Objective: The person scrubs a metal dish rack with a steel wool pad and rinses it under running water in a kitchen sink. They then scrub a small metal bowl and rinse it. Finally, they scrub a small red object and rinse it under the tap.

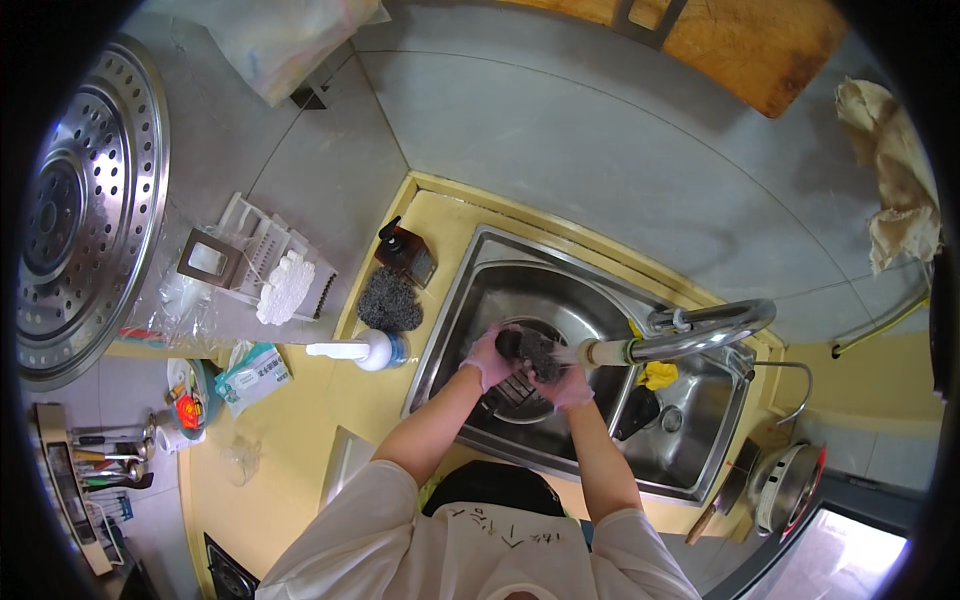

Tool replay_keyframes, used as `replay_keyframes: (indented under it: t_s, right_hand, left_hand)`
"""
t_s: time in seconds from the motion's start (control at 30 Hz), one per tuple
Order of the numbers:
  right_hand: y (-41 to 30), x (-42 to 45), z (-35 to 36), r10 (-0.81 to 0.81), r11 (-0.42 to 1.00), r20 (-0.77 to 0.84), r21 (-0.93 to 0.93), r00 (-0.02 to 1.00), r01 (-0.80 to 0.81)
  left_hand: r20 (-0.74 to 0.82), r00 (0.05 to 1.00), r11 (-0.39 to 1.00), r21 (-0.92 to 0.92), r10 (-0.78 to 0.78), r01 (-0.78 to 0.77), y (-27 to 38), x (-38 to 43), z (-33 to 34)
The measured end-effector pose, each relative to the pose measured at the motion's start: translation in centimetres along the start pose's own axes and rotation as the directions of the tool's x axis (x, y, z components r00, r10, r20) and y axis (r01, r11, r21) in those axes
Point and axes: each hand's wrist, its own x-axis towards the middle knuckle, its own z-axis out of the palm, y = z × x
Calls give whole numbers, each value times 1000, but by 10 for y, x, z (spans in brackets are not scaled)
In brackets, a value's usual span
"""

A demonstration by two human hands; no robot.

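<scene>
Both hands wear thin pinkish translucent gloves over the larger bowl of a steel double sink. My left hand holds a small dark round object, whose kind I cannot tell. In my right hand is a grey steel-wool scourer, pressed against the dark object. Water runs onto them from the spout of a chrome faucet. Beneath the hands lies a dark slotted piece, partly hidden. A second grey scourer rests on the yellow counter, beside a brown pump bottle.
A white spray bottle stands left of the sink. The smaller bowl holds a yellow cloth and a black item. A cleaver and metal pots are at the right. A perforated steel steamer tray hangs far left.
</scene>
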Motion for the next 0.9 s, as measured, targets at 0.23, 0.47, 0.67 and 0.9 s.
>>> replay_keyframes:
  t_s: [0.23,0.47,0.67,0.9]
  right_hand:
    - [5,-71,9,-220,939,58,-259,974,227]
    - [-5,-90,-4,-278,953,-64,-145,959,266]
    - [1,-43,-12,-451,890,4,-73,893,450]
    - [7,-2,-12,-482,800,13,-400,876,447]
  left_hand:
    - [412,874,125,-883,-257,453,-12,20,43]
    - [400,907,81,-908,-129,412,-10,27,57]
    - [189,881,281,-900,-435,332,11,21,47]
    - [357,883,62,-918,-305,393,7,21,33]
